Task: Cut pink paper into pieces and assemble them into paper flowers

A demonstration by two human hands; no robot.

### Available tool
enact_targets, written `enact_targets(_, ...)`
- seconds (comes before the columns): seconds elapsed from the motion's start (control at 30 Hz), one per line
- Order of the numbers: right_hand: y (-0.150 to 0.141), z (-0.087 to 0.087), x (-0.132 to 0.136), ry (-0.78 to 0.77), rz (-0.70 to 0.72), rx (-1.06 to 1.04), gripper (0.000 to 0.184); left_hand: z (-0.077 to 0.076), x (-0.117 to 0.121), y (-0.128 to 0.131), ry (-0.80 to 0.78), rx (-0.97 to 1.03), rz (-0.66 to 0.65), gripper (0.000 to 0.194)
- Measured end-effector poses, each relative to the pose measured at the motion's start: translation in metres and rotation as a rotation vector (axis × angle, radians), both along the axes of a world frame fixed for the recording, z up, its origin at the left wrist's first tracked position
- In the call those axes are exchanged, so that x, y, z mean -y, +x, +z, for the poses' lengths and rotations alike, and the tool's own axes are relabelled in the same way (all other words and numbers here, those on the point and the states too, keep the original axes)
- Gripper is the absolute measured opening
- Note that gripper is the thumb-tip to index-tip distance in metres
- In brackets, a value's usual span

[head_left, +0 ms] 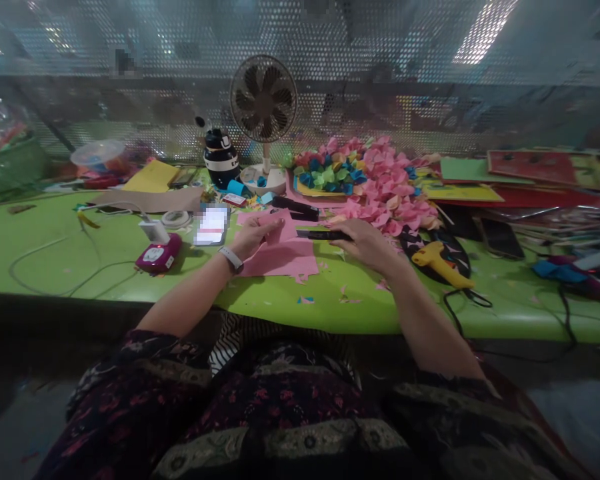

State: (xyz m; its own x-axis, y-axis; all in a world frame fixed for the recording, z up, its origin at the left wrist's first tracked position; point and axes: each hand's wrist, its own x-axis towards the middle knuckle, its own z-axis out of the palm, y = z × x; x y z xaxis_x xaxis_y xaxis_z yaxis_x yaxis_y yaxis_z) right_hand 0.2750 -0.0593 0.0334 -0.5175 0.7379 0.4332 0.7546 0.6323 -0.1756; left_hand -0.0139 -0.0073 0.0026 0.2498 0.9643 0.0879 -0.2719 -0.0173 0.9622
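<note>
My left hand (253, 239), with a watch band on the wrist, pinches a piece of pink paper (284, 231) between thumb and fingers. Beneath it, more pink paper (280, 260) lies on the green tabletop. From the right, my right hand (367, 241) is closed around a slim black cutting tool (327, 235). Its short grey blade points left, close to the held paper's edge; whether it is a knife or scissors I cannot tell. Just behind the tool lies a black stapler-like object (296, 208).
Pink paper flowers (380, 180) are heaped at the back. A small fan (263, 100) and a dark jug (221, 160) stand behind. Left are a lit phone (212, 224) and a purple power socket (159, 255). A yellow glue gun (443, 264) with a cord lies right.
</note>
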Motion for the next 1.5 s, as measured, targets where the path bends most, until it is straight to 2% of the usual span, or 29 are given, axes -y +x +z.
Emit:
enact_targets(0.23,-0.009,-0.004,-0.002,-0.005,0.001,0.015,0.025,-0.006,-0.006,0.000,-0.037,-0.015,0.039,0.042)
enact_targets(0.53,-0.017,-0.002,0.002,-0.022,0.018,0.018,0.026,-0.001,-0.002,0.002,-0.035,0.013,0.036,0.039)
enact_targets(0.7,-0.020,-0.006,-0.001,-0.031,0.010,0.030,0.024,-0.004,-0.003,0.003,-0.022,0.029,0.041,0.040)
enact_targets(0.83,-0.025,-0.008,-0.003,-0.059,0.053,0.044,0.023,-0.008,-0.005,0.003,-0.021,-0.026,0.004,0.037)
enact_targets(1.1,-0.035,-0.011,-0.001,-0.057,0.065,0.033,0.020,-0.011,-0.004,0.005,-0.034,-0.013,0.035,0.042)
enact_targets(1.2,-0.042,-0.011,0.002,-0.095,0.111,0.049,0.018,-0.012,-0.006,0.005,-0.028,0.018,0.046,0.038)
enact_targets(1.37,-0.044,-0.003,0.011,-0.233,0.264,0.050,0.020,0.001,-0.013,-0.005,-0.052,0.048,0.083,0.036)
enact_targets(1.43,-0.031,0.004,0.012,-0.229,0.194,-0.005,0.023,0.010,-0.015,-0.015,-0.099,-0.014,0.062,0.036)
enact_targets(1.5,-0.011,0.012,0.012,-0.209,0.057,-0.055,0.027,0.016,-0.018,-0.027,-0.111,-0.120,0.044,0.033)
